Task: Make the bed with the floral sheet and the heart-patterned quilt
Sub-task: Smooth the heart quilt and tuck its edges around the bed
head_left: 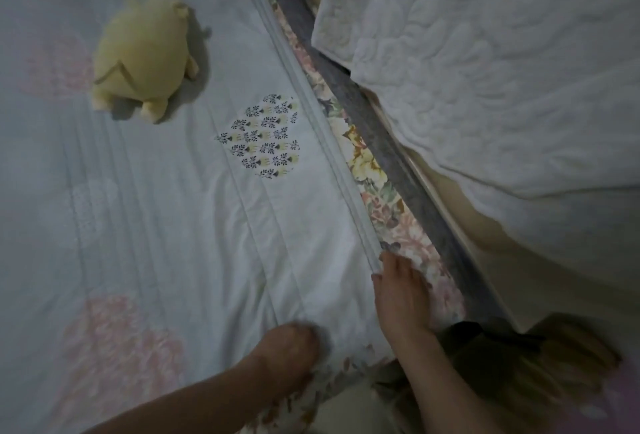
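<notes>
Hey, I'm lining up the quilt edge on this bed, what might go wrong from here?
1. The right hand lies at the quilt edge, beside an exposed strip of floral sheet; pulling the quilt inward could widen that strip.
2. The plush toy sits on the quilt, so a hard tug may topple it.
3. The blurred left hand is on the quilt's near corner; creases beside it may get pressed in.

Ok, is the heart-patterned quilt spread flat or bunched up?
Spread flat. The heart-patterned quilt lies smooth, lightly creased, its straight edge beside an exposed strip of floral sheet, where the right hand rests.
</notes>
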